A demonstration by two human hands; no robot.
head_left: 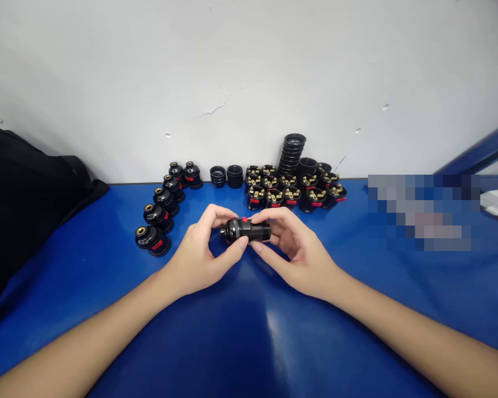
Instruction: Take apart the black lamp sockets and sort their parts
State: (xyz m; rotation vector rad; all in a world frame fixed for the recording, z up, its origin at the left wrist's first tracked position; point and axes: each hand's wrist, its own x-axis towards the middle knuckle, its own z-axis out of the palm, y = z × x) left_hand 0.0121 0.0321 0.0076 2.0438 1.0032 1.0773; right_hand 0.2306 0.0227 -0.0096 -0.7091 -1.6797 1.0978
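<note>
A black lamp socket (255,231) with a small red switch lies sideways between my two hands, above the blue table. My left hand (207,249) grips its domed cap end, thumb and fingers around it. With thumb and fingertips, my right hand (296,243) holds the open cylindrical end. Beyond the hands stand several black socket bodies (291,196) with brass contacts and red switches. To the left, several capped lamp sockets (152,239) stand upright in a slanting line.
A tall stack of black threaded rings (291,156) rises near the wall (232,66). Two short ring stacks (234,177) stand left of the socket bodies. Black cloth (29,204) covers the table's left side. A pixelated patch hides something on the right of the blue table (182,342).
</note>
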